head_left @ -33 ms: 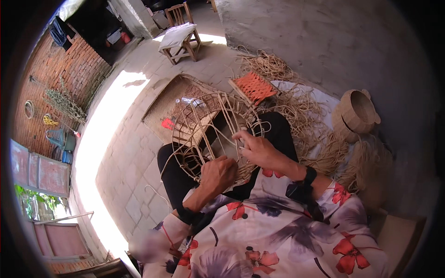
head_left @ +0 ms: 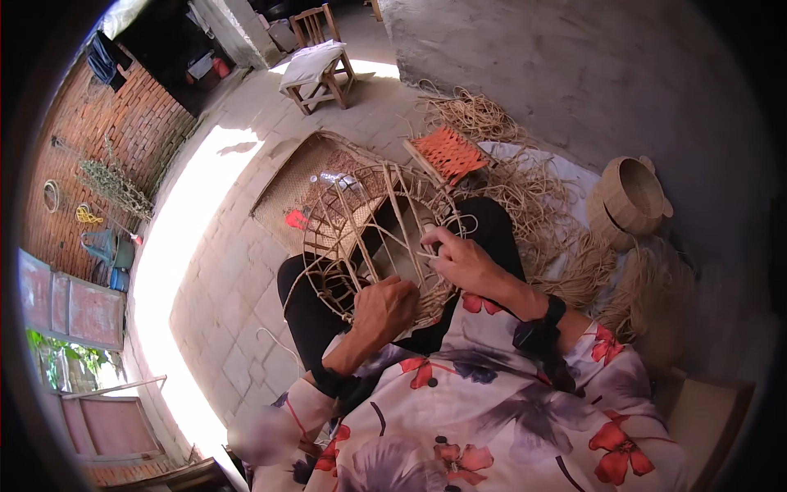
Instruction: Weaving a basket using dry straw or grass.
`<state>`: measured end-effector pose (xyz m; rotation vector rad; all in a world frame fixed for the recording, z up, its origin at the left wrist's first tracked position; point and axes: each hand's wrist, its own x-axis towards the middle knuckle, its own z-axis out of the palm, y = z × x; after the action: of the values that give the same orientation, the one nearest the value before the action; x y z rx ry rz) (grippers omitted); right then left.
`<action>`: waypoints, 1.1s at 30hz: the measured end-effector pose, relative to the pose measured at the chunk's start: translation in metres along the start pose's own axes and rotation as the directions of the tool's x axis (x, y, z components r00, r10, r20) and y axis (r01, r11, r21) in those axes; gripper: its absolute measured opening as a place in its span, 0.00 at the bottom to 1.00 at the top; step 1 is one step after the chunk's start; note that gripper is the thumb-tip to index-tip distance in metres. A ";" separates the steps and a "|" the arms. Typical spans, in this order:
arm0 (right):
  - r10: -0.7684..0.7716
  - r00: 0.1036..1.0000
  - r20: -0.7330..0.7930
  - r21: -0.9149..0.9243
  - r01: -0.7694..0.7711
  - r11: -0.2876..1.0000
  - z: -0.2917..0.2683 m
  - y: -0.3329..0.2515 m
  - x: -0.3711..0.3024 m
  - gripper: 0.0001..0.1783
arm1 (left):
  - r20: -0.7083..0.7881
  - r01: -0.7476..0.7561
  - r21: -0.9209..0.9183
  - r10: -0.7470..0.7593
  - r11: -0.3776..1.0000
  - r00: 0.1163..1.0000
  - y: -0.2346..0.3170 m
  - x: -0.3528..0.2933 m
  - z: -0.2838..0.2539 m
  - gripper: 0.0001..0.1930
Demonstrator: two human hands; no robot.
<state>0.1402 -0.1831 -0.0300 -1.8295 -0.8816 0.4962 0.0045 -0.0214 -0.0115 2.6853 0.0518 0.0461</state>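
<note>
An openwork round basket frame of tan twisted cord [head_left: 351,215] rests across my lap, with straight strands running over its opening. My left hand [head_left: 384,308] is closed in a fist at its near edge, gripping the cord there; the fingertips are hidden under the knuckles. At the right side of the frame my right hand [head_left: 461,261] has its thumb and index finger pinched on a thin strand of cord. A loose cord loop [head_left: 467,223] sticks out just beyond that hand.
A woven mat [head_left: 283,184] lies ahead with a clear plastic bottle [head_left: 332,179] and a red item [head_left: 296,219]. Right of it stand an orange-webbed stool [head_left: 451,156], heaps of cord [head_left: 533,197] and a woven basket [head_left: 627,197]. Farther off is a wooden chair [head_left: 316,66].
My right hand has shifted slightly to the right, and its fingers have curled differently around the strand. The left hand stays at the same place on the frame.
</note>
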 end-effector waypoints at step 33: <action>0.430 0.462 -0.776 -0.305 -0.871 0.385 -0.356 0.292 -0.268 0.23 | -0.082 -0.141 -0.209 0.126 0.968 0.989 0.018 0.037 0.022 0.03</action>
<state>0.3085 -0.6704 -0.1635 -2.8428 0.3290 0.0196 0.0425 -0.0454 -0.0230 2.4668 -0.1076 0.1758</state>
